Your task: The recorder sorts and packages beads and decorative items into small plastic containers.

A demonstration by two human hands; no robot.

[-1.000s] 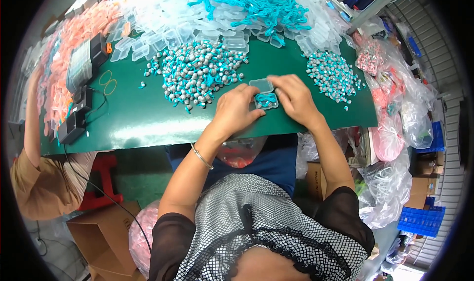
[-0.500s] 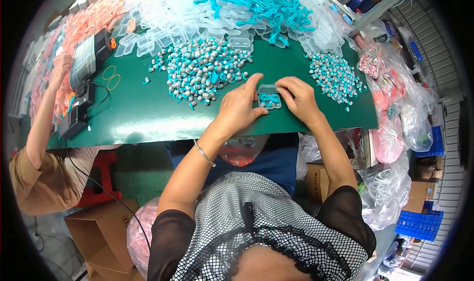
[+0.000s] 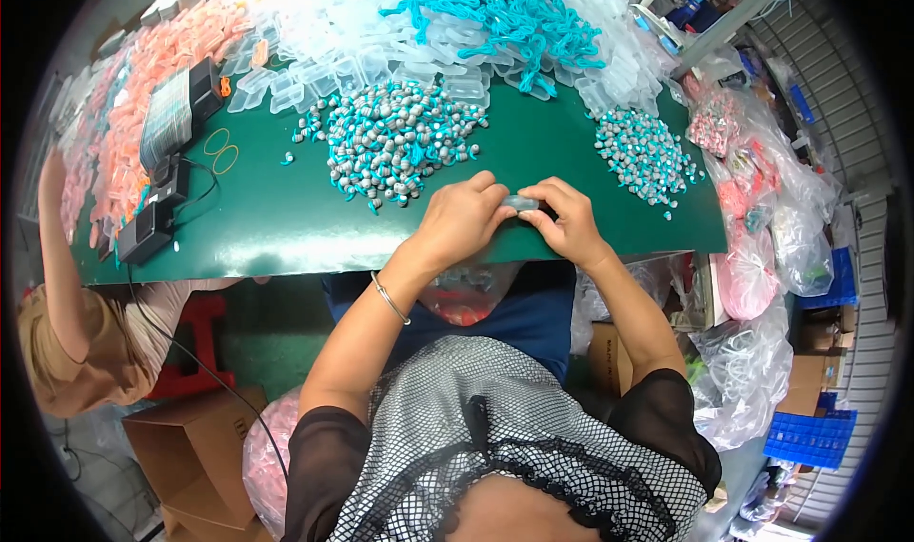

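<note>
Between my two hands, close to the front edge of the green table, is a small clear plastic case point(image 3: 520, 203). The fingers and thumb of my left hand point(image 3: 462, 220) close on its left end. My right hand point(image 3: 568, 220) pinches its right end. Only a narrow strip of the case shows, and its contents are mostly hidden by my fingers. Left of and beyond my hands lies a large heap of small grey-and-teal earplugs point(image 3: 400, 137). A smaller heap of similar pieces point(image 3: 643, 156) lies to the right.
Teal cords point(image 3: 505, 23) lie over many clear plastic cases point(image 3: 333, 66) at the back. Orange pieces point(image 3: 171, 56), a black holder with stacked cards point(image 3: 167, 118) and two rubber bands point(image 3: 221, 151) are left. A co-worker's arm point(image 3: 62, 266) reaches in. Plastic bags point(image 3: 752, 266) stand right.
The case lay open with teal cord inside; now it is closed, and my hands have drawn together around it. The co-worker's hand has moved left, away from the card stack.
</note>
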